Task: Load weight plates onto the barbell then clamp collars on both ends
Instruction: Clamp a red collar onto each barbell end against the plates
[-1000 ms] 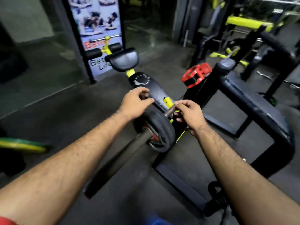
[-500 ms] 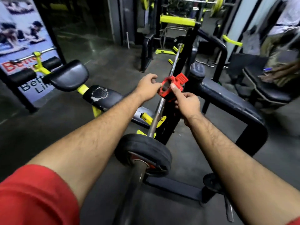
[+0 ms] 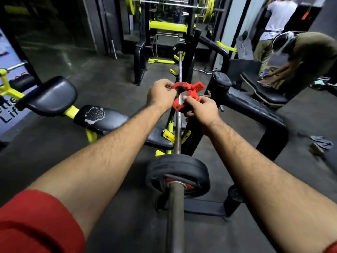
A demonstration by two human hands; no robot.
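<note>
A steel barbell (image 3: 177,128) runs away from me across yellow rack hooks. Black weight plates (image 3: 177,170) with a red hub sit on its near sleeve, just below my forearms. I hold a red clamp collar (image 3: 184,96) in the air above the bar, beyond the plates, its jaws spread and its lever sticking out to the right. My left hand (image 3: 161,94) pinches the collar's upper left arc. My right hand (image 3: 200,108) grips its lower half, thumb on top. Another dark plate (image 3: 179,47) sits at the bar's far end.
A black padded bench with yellow frame (image 3: 102,117) lies to the left. A thick black machine frame (image 3: 255,110) stands to the right. Two people (image 3: 295,57) are at a bench far right. A yellow rack (image 3: 167,26) with plates stands behind. Slippers (image 3: 321,142) lie on the floor.
A second ago my hands were at the plate and bar sleeve, with the collar resting on the frame. Both hands have since taken up the red collar and spread it open over the bar.
</note>
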